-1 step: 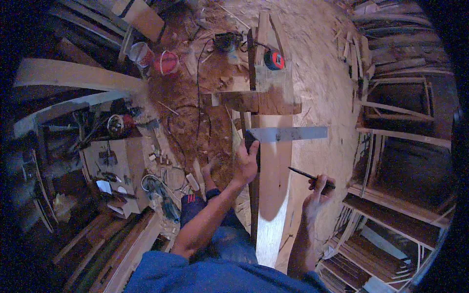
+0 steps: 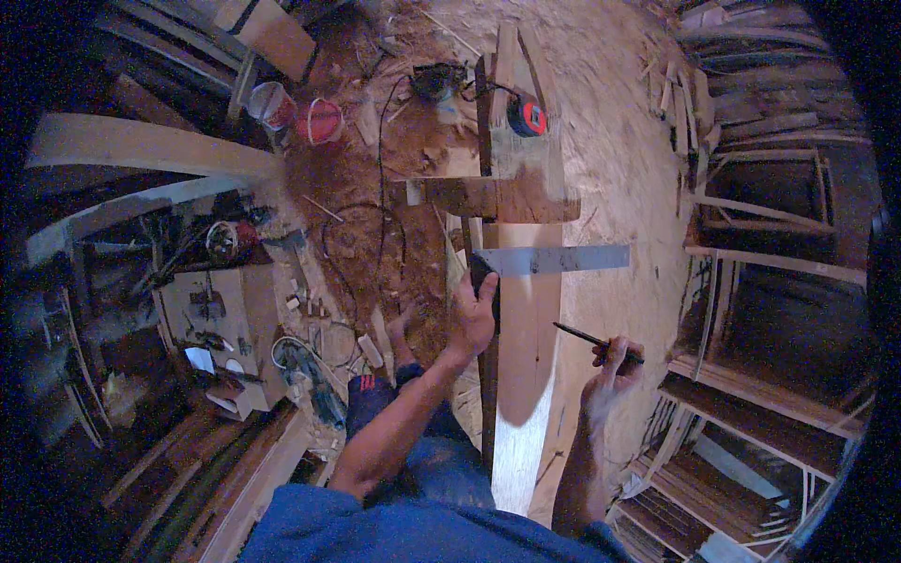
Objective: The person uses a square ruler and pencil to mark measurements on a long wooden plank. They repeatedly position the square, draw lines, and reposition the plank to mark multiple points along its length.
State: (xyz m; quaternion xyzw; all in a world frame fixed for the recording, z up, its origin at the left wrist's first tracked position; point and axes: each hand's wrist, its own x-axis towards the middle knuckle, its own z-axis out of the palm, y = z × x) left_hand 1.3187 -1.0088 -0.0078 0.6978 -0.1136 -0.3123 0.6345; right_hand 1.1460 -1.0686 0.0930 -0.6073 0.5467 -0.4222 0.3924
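My left hand (image 2: 476, 314) is closed on the dark stock of a try square (image 2: 558, 258), thumb uppermost, at the left edge of a wooden board (image 2: 527, 319). The square's metal blade lies across the board and sticks out past its right edge. My right hand (image 2: 612, 368) grips a dark, slim pointed marking tool, like a pencil (image 2: 580, 334), held off to the right of the board with its tip toward the left. Whether that tip touches anything cannot be made out.
Beyond the square, a wooden crosspiece (image 2: 497, 199) lies across the board. A red and black tape measure (image 2: 527, 116) rests farther along. A corded power tool (image 2: 436, 81) and a red bucket (image 2: 321, 121) stand at the far left. Wooden frames (image 2: 765, 202) line the right.
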